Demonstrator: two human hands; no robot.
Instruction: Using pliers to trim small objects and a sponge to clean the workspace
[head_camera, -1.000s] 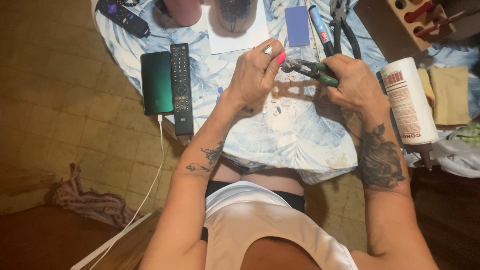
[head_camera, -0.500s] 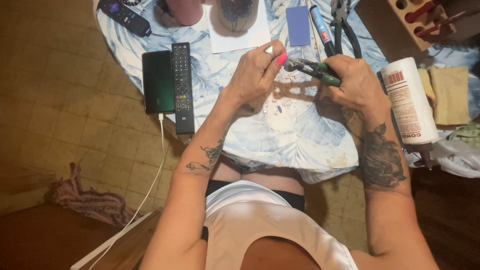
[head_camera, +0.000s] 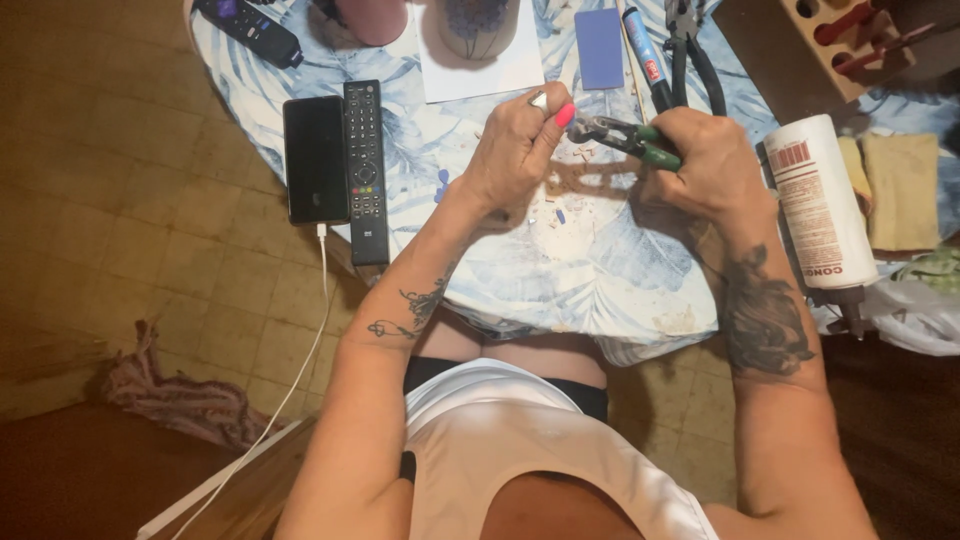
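My right hand (head_camera: 712, 160) grips green-handled pliers (head_camera: 625, 138), whose jaws point left toward my left hand (head_camera: 520, 150). The fingers of my left hand are pinched around a small pale piece (head_camera: 539, 99) right at the pliers' jaws; what the piece is cannot be told. Both hands hover over a table covered with a blue leaf-print cloth (head_camera: 600, 270). Small chips and crumbs (head_camera: 560, 215) lie scattered on the cloth beneath the hands.
A black phone (head_camera: 316, 158) on a white cable and a black remote (head_camera: 365, 170) lie at the left. A white bottle (head_camera: 822, 210) lies at the right, beside yellow cloths (head_camera: 900, 188). Black pliers (head_camera: 697, 50), a marker (head_camera: 645, 50), a blue card (head_camera: 600, 47) and white paper (head_camera: 480, 70) sit behind.
Both hands have stayed close together over the cloth; the left hand's fingers shifted slightly around the small piece at the pliers' jaws.
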